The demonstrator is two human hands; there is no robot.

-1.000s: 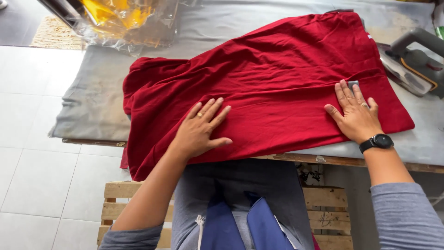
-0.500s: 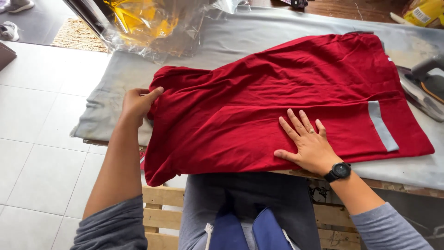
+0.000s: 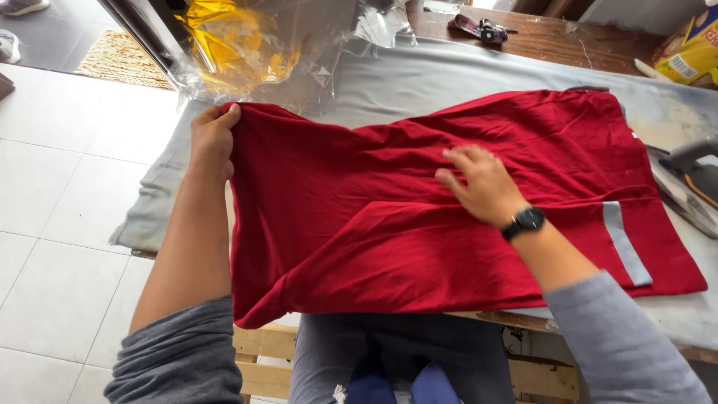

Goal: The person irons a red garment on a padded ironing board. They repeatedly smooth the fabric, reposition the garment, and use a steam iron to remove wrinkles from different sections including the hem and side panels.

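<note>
On the grey padded table (image 3: 464, 82) lies a red garment (image 3: 359, 224), spread wide w/ its left end hanging off the near-left corner. Left hand (image 3: 213, 138) is at the garment's far-left edge, fingers curled shut on a fold of the cloth, lifting that edge a bit off the padding. Right hand (image 3: 482, 183) sits on top of the fabric near the middle, palm down, fingers apart & loose, not pinching anything; looks slightly blurred, so can't tell how hard it presses. A black wristwatch (image 3: 527, 221) is on that wrist. Garment runs from the left hand, under the right hand, and on to the right, where a grey stripe (image 3: 624, 243) crosses it near the table's front edge.

Just beyond the left hand: crumpled clear plastic bag (image 3: 299, 52) w/ something yellow inside, touching the garment's far edge or nearly so. An iron (image 3: 692, 179) rests at the right side, just beside the garment. Wooden pallet (image 3: 258, 359) below, by the person's knees.
</note>
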